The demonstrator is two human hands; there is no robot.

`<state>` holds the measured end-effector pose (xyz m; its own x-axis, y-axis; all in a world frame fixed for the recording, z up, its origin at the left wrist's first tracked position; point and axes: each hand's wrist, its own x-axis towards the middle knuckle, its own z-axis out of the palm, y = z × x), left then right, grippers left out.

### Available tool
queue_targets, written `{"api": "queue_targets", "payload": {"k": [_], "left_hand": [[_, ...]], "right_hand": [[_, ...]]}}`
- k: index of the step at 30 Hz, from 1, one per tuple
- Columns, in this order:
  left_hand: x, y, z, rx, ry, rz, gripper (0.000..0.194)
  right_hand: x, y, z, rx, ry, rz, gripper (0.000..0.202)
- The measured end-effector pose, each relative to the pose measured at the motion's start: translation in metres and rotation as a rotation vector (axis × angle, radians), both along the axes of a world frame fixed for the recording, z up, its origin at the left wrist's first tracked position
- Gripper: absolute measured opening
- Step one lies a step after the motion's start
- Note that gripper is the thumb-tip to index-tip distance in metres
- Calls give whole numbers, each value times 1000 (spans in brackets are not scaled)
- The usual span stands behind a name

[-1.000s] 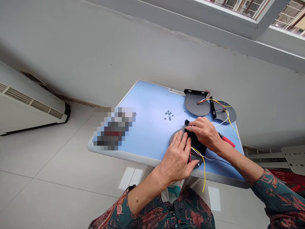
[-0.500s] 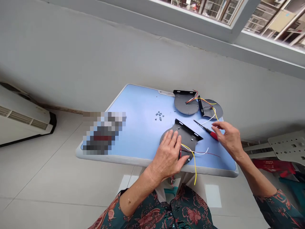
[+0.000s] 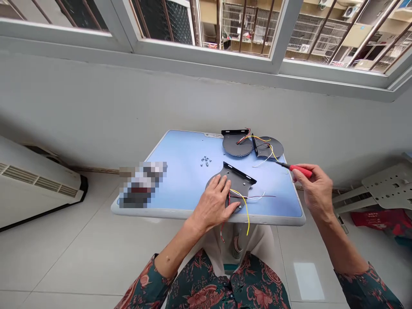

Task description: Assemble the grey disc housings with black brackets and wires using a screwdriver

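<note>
My left hand (image 3: 214, 201) lies flat with spread fingers on a dark round plate (image 3: 236, 179) that has a black bent flange, near the table's front edge. Yellow, white and red wires come out beside my thumb. In my right hand (image 3: 313, 182) is a screwdriver with a red handle (image 3: 301, 171), its dark shaft pointing left above the table's right side. Two similar plates with wires, one at the back (image 3: 237, 146) and one to its right (image 3: 273, 148), rest on the table. Small screws (image 3: 206, 161) lie in a loose group left of them.
The blue table (image 3: 180, 180) has a pale raised rim. A pixelated area covers its left end. Behind stands a grey wall (image 3: 144, 98) below barred windows. A white slatted unit (image 3: 38, 176) is at the left; a white perforated object (image 3: 383, 193) and a red bag (image 3: 373, 219) are at the right.
My right hand has closed on the screwdriver and lifted it off the table. My left hand stays on the plate. The camera view has shifted, showing more of the windows.
</note>
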<state>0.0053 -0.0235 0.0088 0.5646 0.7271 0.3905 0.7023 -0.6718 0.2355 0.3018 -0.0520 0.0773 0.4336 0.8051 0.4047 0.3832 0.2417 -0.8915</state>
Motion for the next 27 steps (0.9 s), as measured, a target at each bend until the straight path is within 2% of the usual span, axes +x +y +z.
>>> {"api": "queue_targets", "payload": {"k": [3,7,12,16,21,27], "left_hand": [[0,-1,1,0,-9,-10,66],[0,-1,3,3,-7,-19,64],[0,0,3,-9,25,-21,66],[1,-1,6,-5,50,-27,64],[1,-2,9,-2,59,-38,57],[1,-1,6,6,67,-33,57]], "right_hand": [[-10,-8,23,106,157,44,21],[-31,-7,34,182,96,107,22],[-52,1,27,148,-131,134,21],[-58,6,17,140,-273,143,20],[-60,11,10,147,-336,149,19],[-63,15,8,148,-358,157,19]]}}
